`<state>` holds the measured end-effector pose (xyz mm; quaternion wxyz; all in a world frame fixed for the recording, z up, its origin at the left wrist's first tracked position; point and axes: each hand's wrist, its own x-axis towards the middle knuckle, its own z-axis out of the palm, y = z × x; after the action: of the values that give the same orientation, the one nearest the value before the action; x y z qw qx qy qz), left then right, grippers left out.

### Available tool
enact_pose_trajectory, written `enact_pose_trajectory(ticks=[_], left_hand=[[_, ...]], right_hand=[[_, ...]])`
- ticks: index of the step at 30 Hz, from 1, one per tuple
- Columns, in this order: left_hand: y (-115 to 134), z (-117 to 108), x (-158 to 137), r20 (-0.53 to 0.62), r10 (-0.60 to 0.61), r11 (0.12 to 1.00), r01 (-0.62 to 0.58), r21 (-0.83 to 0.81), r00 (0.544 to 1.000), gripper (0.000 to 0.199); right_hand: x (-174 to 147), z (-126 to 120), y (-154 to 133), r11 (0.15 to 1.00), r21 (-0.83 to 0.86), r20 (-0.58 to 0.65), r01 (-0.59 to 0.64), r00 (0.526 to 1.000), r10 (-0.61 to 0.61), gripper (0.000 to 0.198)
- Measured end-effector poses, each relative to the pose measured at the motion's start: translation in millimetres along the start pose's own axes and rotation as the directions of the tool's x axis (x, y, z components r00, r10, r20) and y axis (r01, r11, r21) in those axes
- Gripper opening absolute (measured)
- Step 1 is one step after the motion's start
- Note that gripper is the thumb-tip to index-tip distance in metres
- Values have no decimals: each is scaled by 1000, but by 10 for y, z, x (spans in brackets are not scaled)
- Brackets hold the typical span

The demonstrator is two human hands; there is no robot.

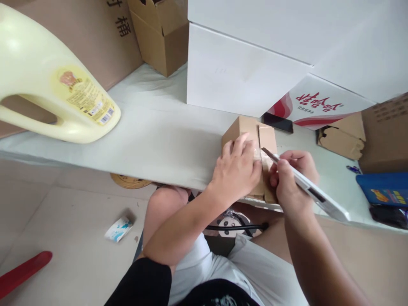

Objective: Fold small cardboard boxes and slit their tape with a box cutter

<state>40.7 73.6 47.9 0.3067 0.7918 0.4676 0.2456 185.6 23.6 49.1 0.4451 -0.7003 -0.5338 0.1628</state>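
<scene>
A small brown cardboard box point(247, 126) sits near the front edge of the table, with clear tape across the seam of its flaps. My left hand point(236, 171) holds it from above, fingers bent over its top and thumb towards the seam. In my right hand point(293, 180) is a white utility knife point(318, 196), gripped with its blade out. The blade tip is at the taped seam, just right of my left fingers; whether it cuts into the tape I cannot tell. My right fingertips are close against the box's right side, partly hidden.
White boxes point(236, 72) stand behind the work, with a dark phone point(278, 123) at their foot. A pale yellow jug point(105, 102) is on the left, an open carton point(165, 46) behind. To the right lie flattened cardboard point(341, 138) and a blue packet point(382, 187).
</scene>
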Motion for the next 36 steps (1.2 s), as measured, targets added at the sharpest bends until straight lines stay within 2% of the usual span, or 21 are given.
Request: enact_pose_trajectory(ticks=[5,8,11,16,22,28,36], left_hand=[[-147,-12,102,-49,-35,995,30,-91,998,35],[-212,-16,143,-65,-74,989,65,-132,995,45],[-255,-39,162,-19,-94,983,89,-162,995,52],[-288,-42,223,33,-76,968,82,-239,997,50],[-315,27,303,22,-80,944,83,-319,997,42],[-359,26,296,56,-65,916,82,-393,996,40],[-324,-15,306,65,-58,922,78,-378,996,38]], right_hand=[[18,41,-98,998,-67,48,-14,999,17,43],[34,69,-139,997,-75,31,-36,999,38,48],[77,65,-92,996,-31,46,-82,995,83,49],[132,30,-29,985,59,78,-163,984,158,37],[123,26,-113,975,4,57,-222,974,221,25],[125,23,-74,978,-49,63,-203,977,206,26],[151,46,-102,975,-146,85,-168,980,181,31]])
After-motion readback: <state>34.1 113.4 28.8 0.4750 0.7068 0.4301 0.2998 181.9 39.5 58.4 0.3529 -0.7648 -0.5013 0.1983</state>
